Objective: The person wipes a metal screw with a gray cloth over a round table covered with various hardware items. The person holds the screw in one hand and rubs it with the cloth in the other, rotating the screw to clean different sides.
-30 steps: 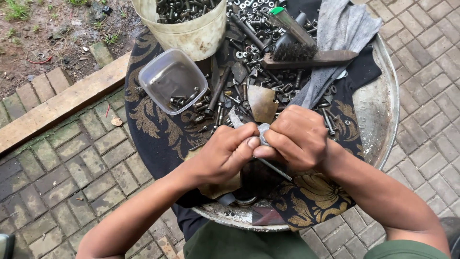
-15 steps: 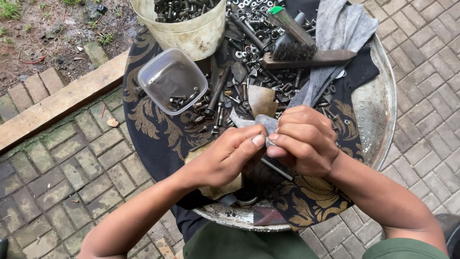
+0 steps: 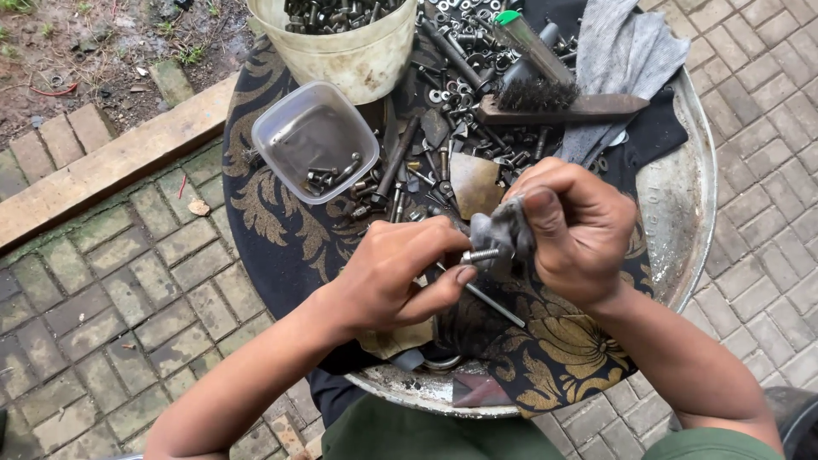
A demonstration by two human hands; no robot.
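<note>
1. Two bare hands meet over a round metal tray [image 3: 682, 213] draped with a black-and-gold patterned cloth [image 3: 281, 230]; every place below is given from that tray.
2. Past the tray's left rim lie mossy paving bricks [image 3: 111, 290] and a pale stone kerb [image 3: 119, 166].
3. On the tray's upper left sits a clear plastic tub [image 3: 294, 128] with a few screws in it, and just behind it, at the top edge, a cream bucket [image 3: 358, 55] full of bolts.
4. Over the tray's lower middle, the left hand [image 3: 396, 277] pinches a threaded bolt [image 3: 482, 254] between thumb and fingers, its other fingers curled in.
5. Just right of that, the right hand [image 3: 579, 226] has its fingers pressed together around a small grey rag [image 3: 503, 230] wrapped over the bolt's other end.
6. A thin metal rod [image 3: 498, 304] lies on the cloth under the hands.
7. At the tray's upper middle, loose nuts and bolts [image 3: 460, 94] spread out, with a wire brush [image 3: 554, 102] lying across them.
8. On the upper right lies a grey cloth [image 3: 630, 51].
</note>
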